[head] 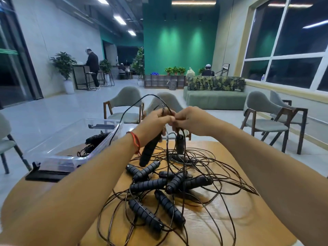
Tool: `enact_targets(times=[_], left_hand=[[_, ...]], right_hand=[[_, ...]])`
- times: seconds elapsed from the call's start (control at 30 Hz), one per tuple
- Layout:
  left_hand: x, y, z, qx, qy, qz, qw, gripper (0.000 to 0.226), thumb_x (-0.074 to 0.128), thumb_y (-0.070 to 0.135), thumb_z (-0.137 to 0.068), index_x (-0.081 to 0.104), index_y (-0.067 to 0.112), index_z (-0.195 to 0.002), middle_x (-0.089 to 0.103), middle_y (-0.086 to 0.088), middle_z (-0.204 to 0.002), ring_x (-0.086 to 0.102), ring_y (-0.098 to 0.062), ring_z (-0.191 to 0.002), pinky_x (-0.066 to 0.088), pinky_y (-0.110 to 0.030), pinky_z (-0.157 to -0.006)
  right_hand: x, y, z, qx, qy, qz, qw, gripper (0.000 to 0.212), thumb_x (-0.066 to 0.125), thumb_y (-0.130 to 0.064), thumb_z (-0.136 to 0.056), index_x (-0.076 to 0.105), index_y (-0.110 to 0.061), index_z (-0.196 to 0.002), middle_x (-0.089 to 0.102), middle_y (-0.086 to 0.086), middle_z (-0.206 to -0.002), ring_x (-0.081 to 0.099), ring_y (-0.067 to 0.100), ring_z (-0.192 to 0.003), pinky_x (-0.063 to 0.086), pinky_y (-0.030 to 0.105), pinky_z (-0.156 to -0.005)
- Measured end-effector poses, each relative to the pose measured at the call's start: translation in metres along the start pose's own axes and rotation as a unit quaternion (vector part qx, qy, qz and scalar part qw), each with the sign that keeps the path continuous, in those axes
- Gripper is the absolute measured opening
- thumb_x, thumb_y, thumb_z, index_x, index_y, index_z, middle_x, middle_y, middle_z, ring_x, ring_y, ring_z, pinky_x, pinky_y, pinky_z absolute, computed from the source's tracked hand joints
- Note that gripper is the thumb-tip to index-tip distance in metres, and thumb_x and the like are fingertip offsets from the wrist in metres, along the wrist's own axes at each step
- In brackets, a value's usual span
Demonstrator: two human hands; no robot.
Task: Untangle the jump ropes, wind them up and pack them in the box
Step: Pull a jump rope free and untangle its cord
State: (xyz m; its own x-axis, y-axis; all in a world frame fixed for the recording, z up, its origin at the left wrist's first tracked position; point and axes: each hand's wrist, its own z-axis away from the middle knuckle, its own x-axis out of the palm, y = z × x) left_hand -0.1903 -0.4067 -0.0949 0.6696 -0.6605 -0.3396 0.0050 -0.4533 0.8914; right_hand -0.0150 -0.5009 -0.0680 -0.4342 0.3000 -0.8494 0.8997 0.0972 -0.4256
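Left hand [156, 119] grips 1 black handle [148, 152] hanging beneath it, while right hand [192, 120], touching it, seems to pinch a cord [142, 99] above the tangled ropes [149, 185].

Bare forearms; thin red string bracelet [135, 141] w/ loose end at wrist of L hand [156, 120]

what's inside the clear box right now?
A black rope bundle lies in the box. The left forearm covers its near corner, so contents there can't be seen.

hands: 2, left hand [156, 119], right hand [192, 119] | box [71, 158]: 1 | handles [148, 184] outside box: about 10 | table [230, 219]: 1
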Motion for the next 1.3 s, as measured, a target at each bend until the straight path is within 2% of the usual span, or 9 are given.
enact_targets(times=[0.17,0.4,0.57,0.8,0.97,1.03,1.1,1.2,1.3], left_hand=[[0.018,-0.023,0.01,-0.03,-0.027,0.012,0.999,0.027,0.07,0.024,-0.1,0.059,0.019,-0.124,0.064,0.007,-0.073,0.055,-0.01,-0.056,0.052,-0.031,-0.052],[0.041,-0.026,0.012,-0.009,0.014,-0.056,0.998,0.024,0.072,0.034,-0.099,0.067,0.015,-0.114,0.064,0.006,-0.073,0.058,-0.003,-0.052,0.054,-0.026,-0.052],[0.038,-0.025,0.012,-0.04,0.004,-0.063,0.997,0.022,0.062,0.042,-0.104,0.068,0.022,-0.113,0.075,-0.01,-0.101,0.068,-0.015,-0.069,0.06,-0.036,-0.058],[0.022,-0.007,0.012,-0.015,-0.001,0.043,0.999,0.035,0.069,0.047,-0.099,0.067,0.019,-0.12,0.071,-0.011,-0.107,0.062,-0.014,-0.066,0.054,-0.033,-0.052],[0.014,0.007,0.011,-0.032,0.0,0.093,0.995,0.029,0.062,0.042,-0.102,0.065,0.013,-0.105,0.066,-0.001,-0.081,0.059,-0.013,-0.06,0.049,-0.027,-0.05],[0.01,0.014,0.009,-0.082,0.011,0.198,0.977,0.026,0.053,0.034,-0.101,0.061,0.011,-0.097,0.058,-0.002,-0.071,0.054,-0.012,-0.053,0.046,-0.023,-0.047],[0.003,0.016,0.006,-0.114,0.014,0.262,0.958,0.023,0.049,0.031,-0.098,0.059,0.011,-0.091,0.055,-0.007,-0.072,0.052,-0.016,-0.055,0.046,-0.023,-0.049],[0.002,0.012,0.005,-0.137,0.032,0.304,0.942,0.019,0.058,0.029,-0.087,0.063,0.012,-0.094,0.064,-0.009,-0.082,0.06,-0.022,-0.071,0.057,-0.034,-0.073],[0.004,0.003,0.0,-0.141,0.112,0.318,0.931,0.013,0.061,0.025,-0.091,0.066,0.014,-0.095,0.064,-0.007,-0.081,0.065,-0.022,-0.075,0.06,-0.037,-0.074]], right_hand=[[-0.005,0.006,0.003,0.035,0.03,-0.031,0.998,0.043,0.066,-0.052,-0.102,0.077,-0.022,-0.072,0.056,-0.01,-0.053,0.044,0.004,-0.049,0.035,0.017,-0.049],[0.001,0.009,0.004,0.051,0.045,-0.05,0.996,0.04,0.067,-0.048,-0.103,0.082,-0.022,-0.076,0.068,-0.006,-0.061,0.051,0.002,-0.05,0.036,0.012,-0.05],[0.002,0.011,0.001,0.065,0.069,-0.159,0.983,0.042,0.061,-0.042,-0.107,0.078,-0.011,-0.084,0.078,0.008,-0.078,0.073,0.013,-0.071,0.056,0.033,-0.072],[-0.018,-0.014,-0.018,0.071,0.153,-0.265,0.949,0.042,0.062,-0.041,-0.107,0.074,-0.007,-0.085,0.073,0.011,-0.074,0.072,0.024,-0.066,0.057,0.033,-0.058],[-0.008,-0.018,-0.027,0.107,0.14,-0.345,0.922,0.041,0.068,-0.045,-0.103,0.078,-0.006,-0.094,0.07,0.005,-0.079,0.066,0.019,-0.068,0.055,0.028,-0.057],[0.003,-0.018,-0.024,0.158,0.112,-0.377,0.906,0.048,0.063,-0.054,-0.103,0.073,-0.008,-0.094,0.067,0.006,-0.081,0.061,0.019,-0.067,0.055,0.027,-0.059],[0.013,-0.014,-0.018,0.22,0.02,-0.391,0.894,0.065,0.053,-0.073,-0.099,0.069,-0.01,-0.092,0.069,0.011,-0.089,0.066,0.024,-0.072,0.06,0.033,-0.07],[0.028,-0.016,-0.005,0.218,-0.141,-0.425,0.867,0.089,0.044,-0.089,-0.091,0.067,-0.007,-0.117,0.075,0.016,-0.109,0.074,0.034,-0.097,0.059,0.048,-0.097],[0.046,-0.031,0.002,0.181,-0.155,-0.49,0.838,0.059,0.048,-0.07,-0.103,0.059,-0.018,-0.127,0.079,0.007,-0.096,0.078,0.025,-0.087,0.059,0.052,-0.09]])
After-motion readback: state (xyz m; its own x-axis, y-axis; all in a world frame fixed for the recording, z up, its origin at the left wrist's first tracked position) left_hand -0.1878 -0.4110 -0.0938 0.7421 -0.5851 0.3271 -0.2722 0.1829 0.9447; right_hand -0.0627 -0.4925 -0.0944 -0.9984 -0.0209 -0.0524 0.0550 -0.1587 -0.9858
